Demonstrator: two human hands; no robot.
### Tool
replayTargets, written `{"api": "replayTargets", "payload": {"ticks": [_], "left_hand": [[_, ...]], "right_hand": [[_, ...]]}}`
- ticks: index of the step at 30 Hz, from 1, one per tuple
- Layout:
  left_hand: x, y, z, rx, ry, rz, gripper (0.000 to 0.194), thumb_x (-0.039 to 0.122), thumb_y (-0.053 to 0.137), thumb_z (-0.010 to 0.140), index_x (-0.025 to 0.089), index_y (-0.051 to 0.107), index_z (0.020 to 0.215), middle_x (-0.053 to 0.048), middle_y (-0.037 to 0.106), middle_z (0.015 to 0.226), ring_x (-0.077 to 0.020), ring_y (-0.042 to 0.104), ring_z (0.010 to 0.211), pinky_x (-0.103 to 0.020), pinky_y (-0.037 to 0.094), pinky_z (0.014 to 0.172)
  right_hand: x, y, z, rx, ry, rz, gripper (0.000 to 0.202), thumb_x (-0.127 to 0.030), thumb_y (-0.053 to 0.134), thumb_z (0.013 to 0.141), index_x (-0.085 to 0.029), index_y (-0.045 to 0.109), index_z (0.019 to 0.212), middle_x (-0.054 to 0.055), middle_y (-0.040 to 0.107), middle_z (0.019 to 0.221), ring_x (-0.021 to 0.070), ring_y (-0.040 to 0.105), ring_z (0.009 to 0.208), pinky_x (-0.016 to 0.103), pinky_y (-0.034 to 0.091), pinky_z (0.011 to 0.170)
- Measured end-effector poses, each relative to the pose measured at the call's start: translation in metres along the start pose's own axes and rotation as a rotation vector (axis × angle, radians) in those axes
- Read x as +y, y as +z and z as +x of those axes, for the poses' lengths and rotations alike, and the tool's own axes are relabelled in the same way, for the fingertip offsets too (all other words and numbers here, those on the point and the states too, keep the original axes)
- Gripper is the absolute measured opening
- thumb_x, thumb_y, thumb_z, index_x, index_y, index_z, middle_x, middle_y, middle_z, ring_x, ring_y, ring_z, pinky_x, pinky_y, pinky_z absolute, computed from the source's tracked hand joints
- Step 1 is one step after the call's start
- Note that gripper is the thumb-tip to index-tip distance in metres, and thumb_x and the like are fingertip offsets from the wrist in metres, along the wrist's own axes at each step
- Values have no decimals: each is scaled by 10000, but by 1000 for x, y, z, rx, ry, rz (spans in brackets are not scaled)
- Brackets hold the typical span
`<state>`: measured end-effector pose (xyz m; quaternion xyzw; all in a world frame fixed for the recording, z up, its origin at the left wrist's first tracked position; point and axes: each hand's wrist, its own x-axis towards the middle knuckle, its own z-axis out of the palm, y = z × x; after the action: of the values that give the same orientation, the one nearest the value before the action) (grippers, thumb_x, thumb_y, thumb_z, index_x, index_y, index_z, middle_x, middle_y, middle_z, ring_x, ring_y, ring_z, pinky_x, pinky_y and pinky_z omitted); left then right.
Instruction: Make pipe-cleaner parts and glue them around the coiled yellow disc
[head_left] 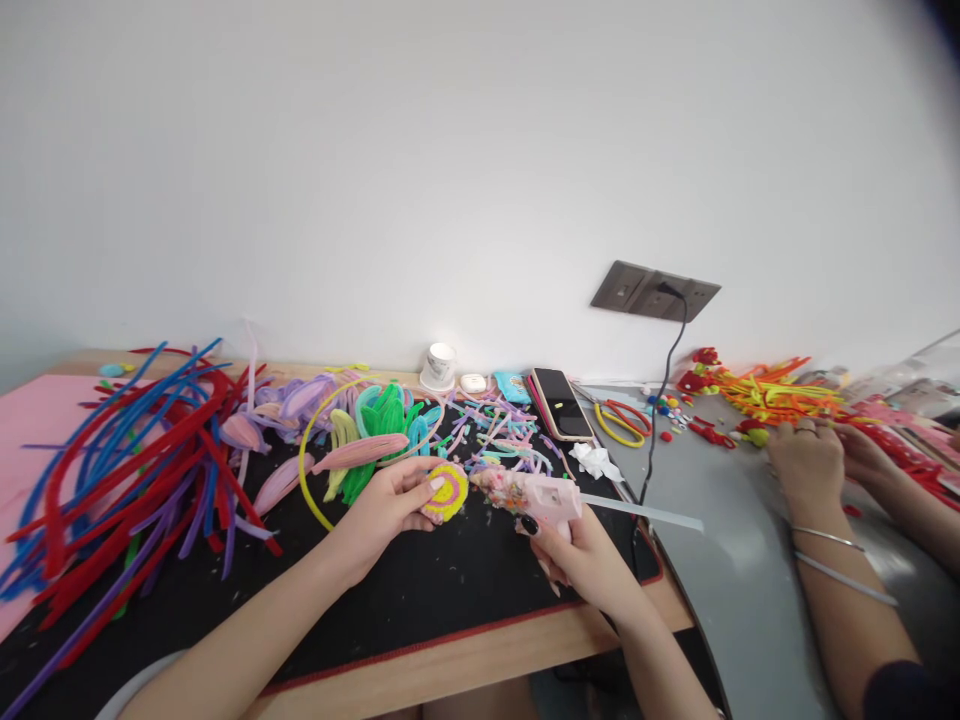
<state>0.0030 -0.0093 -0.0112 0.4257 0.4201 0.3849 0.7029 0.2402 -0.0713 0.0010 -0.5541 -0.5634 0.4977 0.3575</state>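
Note:
My left hand (409, 497) pinches a round yellow and pink pipe-cleaner coil (448, 493) above the black mat (435, 590). Wrapped round the handle of a pale pink hot glue gun (547, 500) is my right hand (566, 555). The gun's nozzle points left, close to the coil's right side; whether they touch I cannot tell. A clear glue stick (645, 512) juts out of its back end. Behind my left hand lie bent green pipe cleaners (386, 425) and a pink pipe-cleaner petal (360, 452).
Red and blue pipe cleaners (135, 460) heap on the left. Cut pieces (495, 430), a paper cup (439, 365), a phone (562, 405) and scissors (622, 422) lie at the back. A black cord (664, 390) hangs from the wall socket (652, 290). Another person's hands (810, 465) work at right.

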Motion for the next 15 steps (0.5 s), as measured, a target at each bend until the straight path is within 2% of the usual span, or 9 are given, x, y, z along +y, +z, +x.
{"api": "replayTargets", "payload": {"ticks": [8, 15], "left_hand": [[-3, -2, 1, -6, -7, 8, 356, 300, 684, 733, 173, 593, 1053, -30, 660, 816, -101, 598, 605, -205, 495, 571], [0, -1, 2, -5, 3, -10, 358, 306, 691, 721, 172, 602, 1041, -25, 654, 799, -102, 596, 616, -196, 487, 565]], "right_hand": [[-6, 1, -2, -14, 15, 18, 230, -381, 515, 839, -164, 448, 873, -84, 389, 491, 44, 314, 388, 167, 311, 371], [-5, 2, -5, -33, 23, 31, 275, -397, 510, 848, -156, 449, 967, -91, 375, 490, 45, 304, 398, 167, 295, 383]]}}
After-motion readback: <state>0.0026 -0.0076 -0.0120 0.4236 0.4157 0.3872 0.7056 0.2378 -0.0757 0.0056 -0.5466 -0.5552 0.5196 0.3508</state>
